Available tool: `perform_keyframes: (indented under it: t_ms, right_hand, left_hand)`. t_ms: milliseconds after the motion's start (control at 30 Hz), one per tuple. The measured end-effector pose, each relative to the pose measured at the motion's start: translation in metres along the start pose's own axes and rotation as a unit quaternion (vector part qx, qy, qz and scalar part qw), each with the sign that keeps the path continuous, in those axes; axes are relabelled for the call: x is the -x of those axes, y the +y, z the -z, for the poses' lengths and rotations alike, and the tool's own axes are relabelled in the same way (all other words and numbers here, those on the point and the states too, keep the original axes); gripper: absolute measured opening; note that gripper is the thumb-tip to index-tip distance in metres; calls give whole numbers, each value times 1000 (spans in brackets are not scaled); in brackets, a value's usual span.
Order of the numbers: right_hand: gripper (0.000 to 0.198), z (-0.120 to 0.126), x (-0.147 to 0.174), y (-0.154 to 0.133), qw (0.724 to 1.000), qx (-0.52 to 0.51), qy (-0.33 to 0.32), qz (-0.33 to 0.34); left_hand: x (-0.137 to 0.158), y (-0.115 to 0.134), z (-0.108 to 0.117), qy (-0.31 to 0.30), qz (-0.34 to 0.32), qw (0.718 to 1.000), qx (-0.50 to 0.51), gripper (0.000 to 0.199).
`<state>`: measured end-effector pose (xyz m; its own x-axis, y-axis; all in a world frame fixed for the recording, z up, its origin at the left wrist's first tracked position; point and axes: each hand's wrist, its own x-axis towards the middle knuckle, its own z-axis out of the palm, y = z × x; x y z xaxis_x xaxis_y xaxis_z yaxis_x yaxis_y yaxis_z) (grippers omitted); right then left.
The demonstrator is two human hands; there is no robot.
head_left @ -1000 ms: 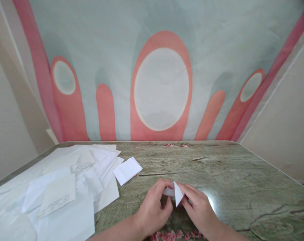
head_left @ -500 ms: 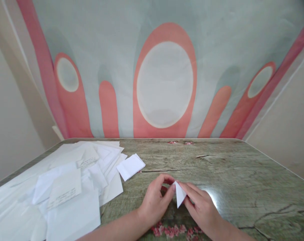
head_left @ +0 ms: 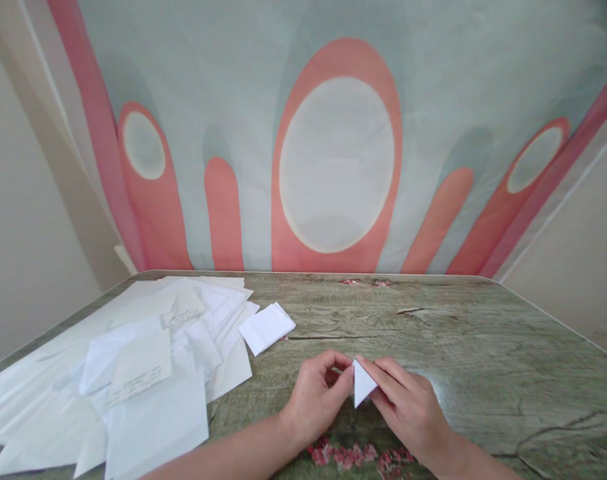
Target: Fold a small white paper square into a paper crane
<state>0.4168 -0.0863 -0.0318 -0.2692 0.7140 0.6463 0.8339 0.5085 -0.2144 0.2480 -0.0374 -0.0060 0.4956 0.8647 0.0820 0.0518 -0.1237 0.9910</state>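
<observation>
A small folded piece of white paper [head_left: 363, 385], showing as a triangle with its point downward, is held between my two hands above the table. My left hand [head_left: 319, 392] pinches its upper left edge between thumb and curled fingers. On the other side, my right hand [head_left: 408, 405] grips the paper's right side, fingers over it and thumb below. The fingers hide part of the paper, so its back layers do not show.
Loose white sheets [head_left: 158, 420] lie in an overlapping pile on the left of the wood-patterned table [head_left: 463, 333], some with printed lines. A small stack of folded white paper [head_left: 267, 328] sits beside the pile. A coral and grey-green patterned backdrop [head_left: 253, 80] stands behind.
The folded paper has turned slightly and shows a wider triangular face. Both hands keep hold of it. The whole view has shifted a little, with the scene moving rightward.
</observation>
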Motion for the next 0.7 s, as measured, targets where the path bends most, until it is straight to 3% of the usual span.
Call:
perform_keyframes:
  t_ms: [233,467,700]
  right_hand:
    - [40,-1,1,2,1000,21,-4,12]
    - [39,0,0,2,1000,20,-2,5]
    - [38,2,0,-1,998,59,-18,16]
  left_hand:
    - [3,7,-1,-7,38,996,75,37]
    - [3,0,-3,0,53,988,146,32]
    - [2,0,-4,1,57,990,128,28]
